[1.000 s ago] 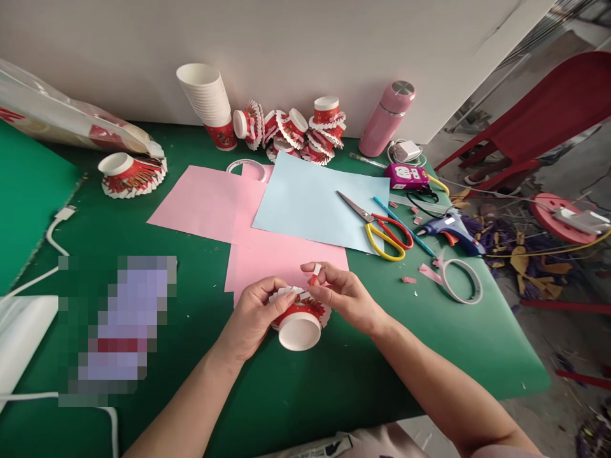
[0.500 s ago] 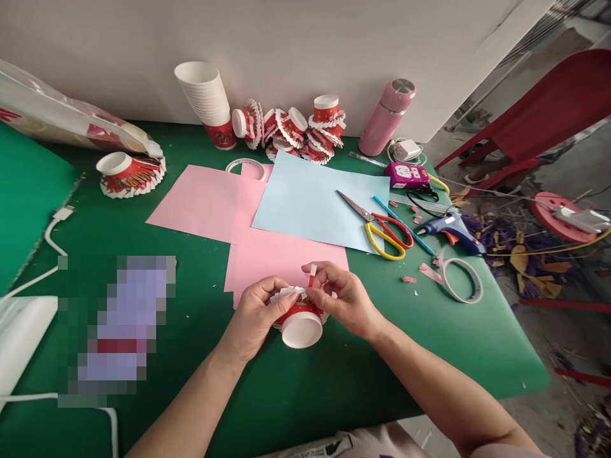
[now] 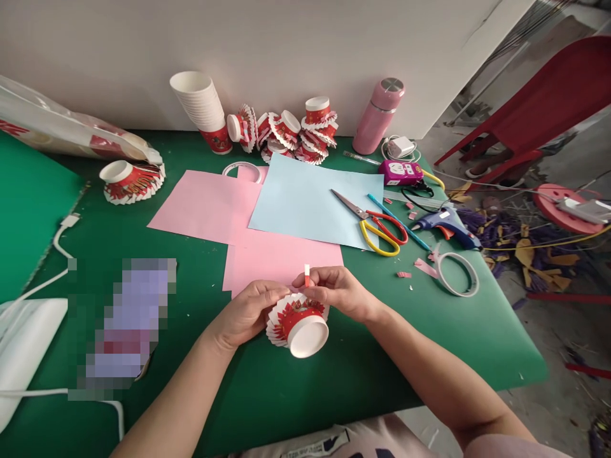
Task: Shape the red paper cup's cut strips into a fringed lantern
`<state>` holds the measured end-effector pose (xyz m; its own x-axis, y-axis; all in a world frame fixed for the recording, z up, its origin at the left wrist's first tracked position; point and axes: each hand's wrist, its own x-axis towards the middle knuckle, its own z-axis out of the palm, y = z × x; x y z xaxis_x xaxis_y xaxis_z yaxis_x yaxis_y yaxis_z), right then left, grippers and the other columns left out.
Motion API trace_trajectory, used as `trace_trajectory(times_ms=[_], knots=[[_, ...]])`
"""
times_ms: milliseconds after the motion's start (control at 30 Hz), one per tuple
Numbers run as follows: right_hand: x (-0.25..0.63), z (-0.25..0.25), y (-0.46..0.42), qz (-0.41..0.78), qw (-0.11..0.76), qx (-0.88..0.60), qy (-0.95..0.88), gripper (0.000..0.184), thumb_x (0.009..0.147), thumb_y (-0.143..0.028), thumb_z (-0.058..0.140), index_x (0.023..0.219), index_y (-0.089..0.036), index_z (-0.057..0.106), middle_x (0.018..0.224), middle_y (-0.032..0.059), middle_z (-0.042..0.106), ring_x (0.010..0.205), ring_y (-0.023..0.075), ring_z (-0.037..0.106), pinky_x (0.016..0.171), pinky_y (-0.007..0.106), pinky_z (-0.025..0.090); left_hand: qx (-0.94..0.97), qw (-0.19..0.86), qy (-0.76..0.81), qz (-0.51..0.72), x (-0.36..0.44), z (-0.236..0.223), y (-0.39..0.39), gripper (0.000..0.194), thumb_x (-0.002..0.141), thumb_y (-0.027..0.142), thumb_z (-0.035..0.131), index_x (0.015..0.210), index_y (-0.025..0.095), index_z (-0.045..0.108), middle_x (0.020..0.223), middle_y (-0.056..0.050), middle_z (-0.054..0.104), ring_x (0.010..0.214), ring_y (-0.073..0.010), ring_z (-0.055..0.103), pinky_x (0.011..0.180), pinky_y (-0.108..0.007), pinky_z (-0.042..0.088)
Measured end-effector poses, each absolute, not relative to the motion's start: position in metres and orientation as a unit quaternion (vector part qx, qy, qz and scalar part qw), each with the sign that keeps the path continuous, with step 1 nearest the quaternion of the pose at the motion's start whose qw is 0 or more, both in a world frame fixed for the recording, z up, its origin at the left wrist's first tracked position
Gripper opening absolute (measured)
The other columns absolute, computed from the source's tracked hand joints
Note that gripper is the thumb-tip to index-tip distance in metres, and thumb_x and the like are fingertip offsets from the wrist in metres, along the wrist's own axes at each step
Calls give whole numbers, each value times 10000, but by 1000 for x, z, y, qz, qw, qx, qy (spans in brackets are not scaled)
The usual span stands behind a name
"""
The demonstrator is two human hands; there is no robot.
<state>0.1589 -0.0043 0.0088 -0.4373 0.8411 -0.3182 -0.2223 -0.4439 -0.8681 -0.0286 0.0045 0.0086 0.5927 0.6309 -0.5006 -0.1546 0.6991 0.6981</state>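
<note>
A red paper cup [image 3: 309, 337] with its rim cut into folded strips is between my hands, its white round base facing me. My left hand [image 3: 248, 308] is closed on the fringed edge at the cup's left, thumb and fingers pinched together. At the upper right of the fringe, my right hand [image 3: 337, 291] pinches a strip of the cup; a narrow red strip with a white end [image 3: 307, 275] stands up between its fingers. Pink paper sheets [image 3: 281, 257] lie just beyond my hands. Parts of the fringe are hidden behind my fingers.
Beyond lie a light blue sheet [image 3: 305, 197], scissors [image 3: 382, 229], a blue pencil [image 3: 401, 222], a glue gun [image 3: 449, 226] and a tape roll [image 3: 458, 275]. Stacked cups [image 3: 198, 105], several fringed cups [image 3: 286, 130] and a pink bottle [image 3: 379, 117] stand at the wall. Another fringed cup [image 3: 128, 181] sits left.
The cup has turned and moved slightly right and down, showing more of its fringe on the left. My left hand has shifted along the edge; the upright strip stays in my right hand.
</note>
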Motion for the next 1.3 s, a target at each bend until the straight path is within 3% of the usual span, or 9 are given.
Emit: trace_trajectory(times_ms=[133, 433, 833, 1067, 1300], knots=[[160, 11, -3, 762, 354, -391, -377, 330, 624, -382, 774, 610, -129, 561, 819, 37, 617, 612, 72, 499, 582, 221, 394, 315, 849, 357, 231, -27, 4, 3, 394, 556, 469, 782, 680, 101, 715, 588, -46, 615, 545, -124, 501, 530, -237, 374], [160, 9, -4, 754, 324, -409, -400, 346, 595, -414, 773, 623, -127, 583, 657, -3, 581, 576, 83, 486, 557, 231, 377, 370, 842, 328, 218, -25, 2, -1, 340, 620, 441, 755, 713, 115, 735, 763, -80, 648, 653, -148, 540, 589, -242, 407], [159, 9, -4, 757, 318, -419, -388, 324, 577, -387, 775, 642, -127, 594, 616, -13, 580, 542, 81, 480, 529, 229, 368, 391, 827, 320, 245, -25, 1, -1, 250, 614, 371, 773, 677, 134, 724, 670, -52, 648, 603, -136, 539, 570, -234, 427], [161, 11, -2, 758, 343, -417, -365, 385, 634, -489, 708, 719, -115, 666, 686, 19, 625, 628, 113, 535, 623, 255, 415, 392, 811, 334, 277, -29, -2, -3, 239, 618, 370, 774, 700, 149, 734, 700, -67, 691, 648, -165, 588, 621, -262, 465], [163, 14, -4, 722, 279, -430, -465, 327, 666, -437, 686, 719, -121, 618, 686, 11, 577, 598, 110, 503, 543, 241, 385, 389, 816, 322, 283, -29, -1, -3, 207, 661, 354, 747, 701, 153, 720, 645, -33, 652, 590, -128, 539, 605, -241, 450]])
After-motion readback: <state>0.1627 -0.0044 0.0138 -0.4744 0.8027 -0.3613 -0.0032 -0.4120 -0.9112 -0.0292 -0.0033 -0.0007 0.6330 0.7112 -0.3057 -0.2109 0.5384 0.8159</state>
